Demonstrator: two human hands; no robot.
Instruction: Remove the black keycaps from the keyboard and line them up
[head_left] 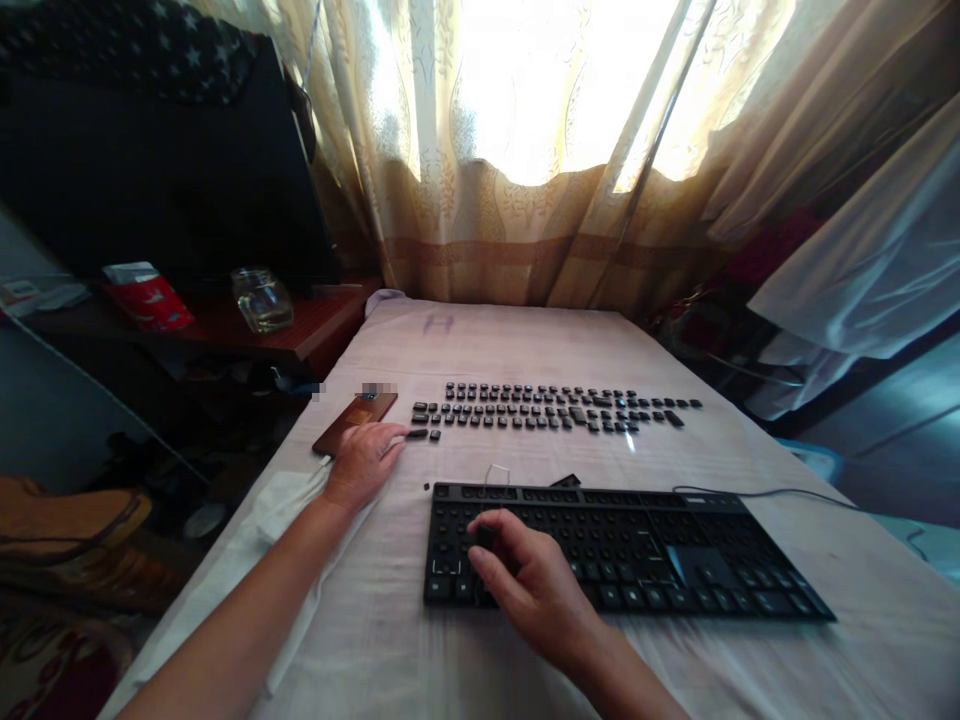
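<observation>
A black keyboard (720, 570) with many keycaps off lies near the front edge of the cloth-covered table. Over its left part my right hand (529, 580) is closed, thumb and index finger pinching a small dark piece that looks like a keycap (486, 537). Behind the keyboard, loose black keycaps (517, 410) lie in rows. At the left end of the rows my left hand (364, 462) has its fingertips at a long keycap (417, 434); whether it grips it is unclear. A thin wire loop (497, 470) stands up at the keyboard's back edge.
A brown phone (367, 408) lies beside my left hand, with a white cable and white cloth (289, 505) nearer. A dark desk at the left holds a monitor (165, 180), a red packet (154, 300) and a glass jar (262, 302). A curtain (495, 230) hangs behind the table.
</observation>
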